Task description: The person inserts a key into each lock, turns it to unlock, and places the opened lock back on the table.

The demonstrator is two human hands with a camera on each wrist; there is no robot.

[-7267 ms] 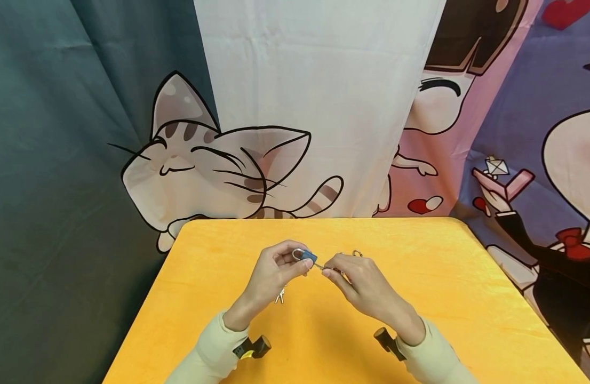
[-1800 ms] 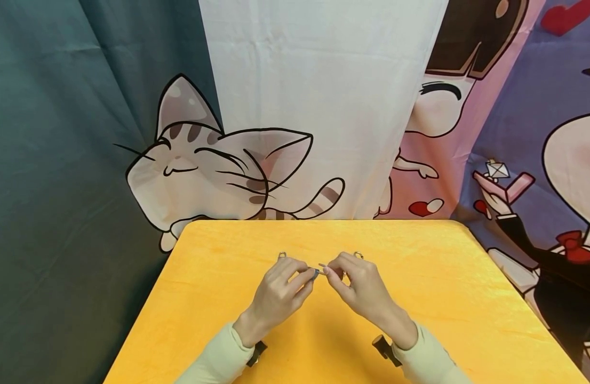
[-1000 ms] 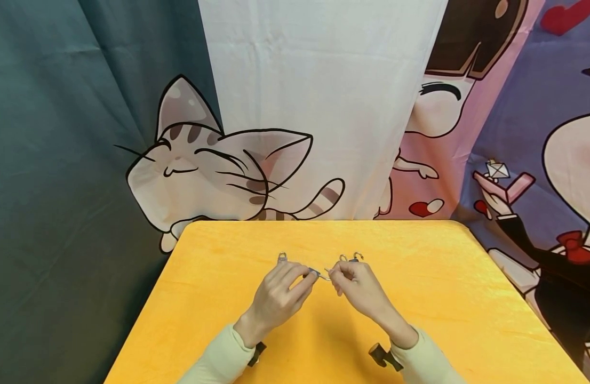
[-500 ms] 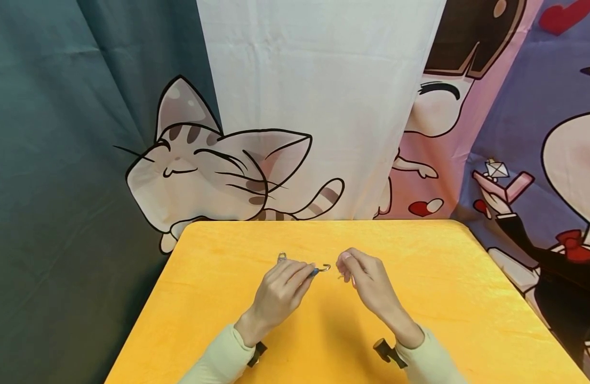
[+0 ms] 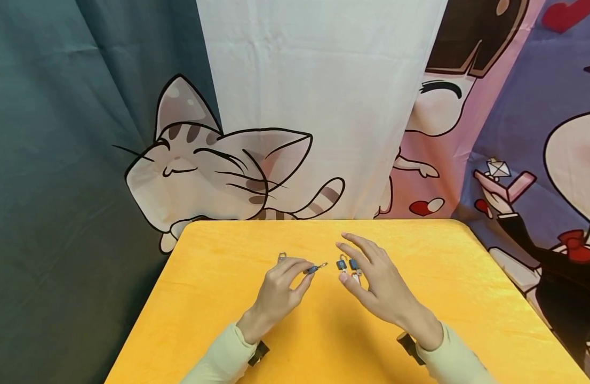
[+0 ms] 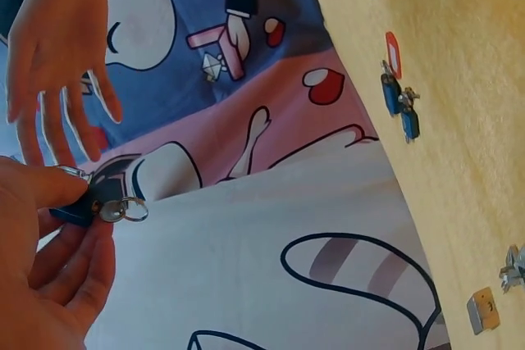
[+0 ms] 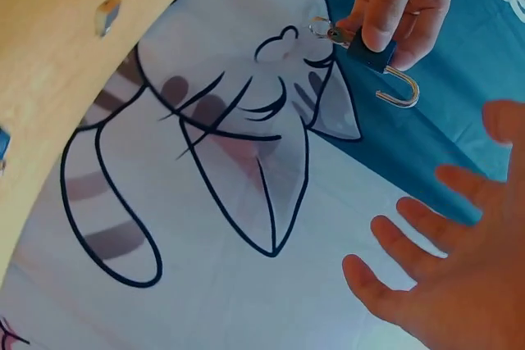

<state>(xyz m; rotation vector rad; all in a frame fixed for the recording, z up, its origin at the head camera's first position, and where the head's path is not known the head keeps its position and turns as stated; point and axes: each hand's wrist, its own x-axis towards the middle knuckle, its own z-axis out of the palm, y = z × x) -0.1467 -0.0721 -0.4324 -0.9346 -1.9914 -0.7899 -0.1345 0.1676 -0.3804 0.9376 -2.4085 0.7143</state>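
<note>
My left hand (image 5: pixel 278 285) pinches a small blue padlock (image 5: pixel 311 270) between thumb and fingers, held above the table. Its shackle (image 7: pixel 402 92) stands open, hooked end free, in the right wrist view. A key with a ring (image 6: pixel 115 211) sits at the padlock's other end. Fingers spread and holding nothing, my right hand (image 5: pixel 383 285) is to the right of it. Beyond the right hand's thumb lie two more blue padlocks, a left one (image 5: pixel 341 264) and a right one (image 5: pixel 354 265), both with keys at their lower ends.
A silver padlock (image 6: pixel 484 311) lies on the yellow-covered table (image 5: pixel 218 320) beyond my left hand, with keys (image 6: pixel 514 272) near it. A red-and-white tag (image 6: pixel 394 55) is by the two blue padlocks. Printed cloth (image 5: pixel 324 80) hangs behind the table's far edge.
My right hand has gone from working the key and shackle to spread fingers farther right. The shackle has swung open. My left hand still holds the blue padlock.
</note>
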